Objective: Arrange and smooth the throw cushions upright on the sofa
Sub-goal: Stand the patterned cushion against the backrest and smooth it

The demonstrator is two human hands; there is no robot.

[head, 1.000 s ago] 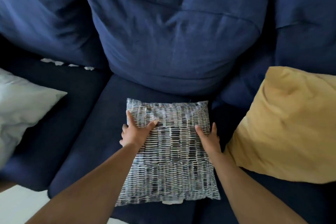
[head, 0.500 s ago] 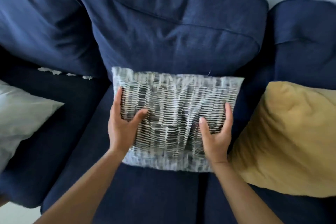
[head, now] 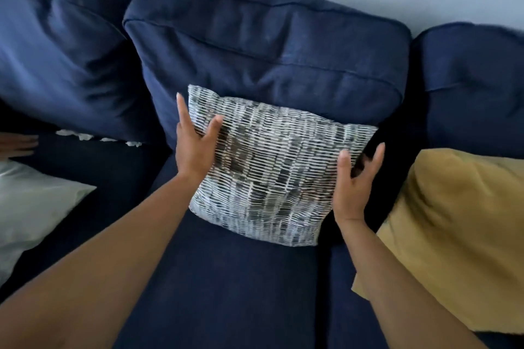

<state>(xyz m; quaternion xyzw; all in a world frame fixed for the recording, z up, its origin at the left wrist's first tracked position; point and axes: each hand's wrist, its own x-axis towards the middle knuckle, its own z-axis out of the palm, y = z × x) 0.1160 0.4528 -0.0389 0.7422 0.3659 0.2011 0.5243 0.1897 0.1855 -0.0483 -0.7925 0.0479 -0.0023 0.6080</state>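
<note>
**Now: patterned cushion stands vs. the back cushion**

Now the patterned cushion [head: 272, 167], grey & white w/ little dashes, leans nearly upright on the sofa seat [head: 226, 286], its back touching the middle back cushion [head: 266, 45]. It sits a bit crooked, left top corner higher.

Left hand [head: 194, 147] is on the cushion's left edge, fingers straight up along the side, thumb on the front. Right hand [head: 354, 181] is at the right edge, thumb on the front, fingers spread and partly off the cloth. Both hands are loose, not squeezing.

A yellow cushion [head: 453, 229] lies to the right, near but apart. A white cushion [head: 31, 212] lies at the far left.

No words, tags or brand names can be read on anything.
</note>
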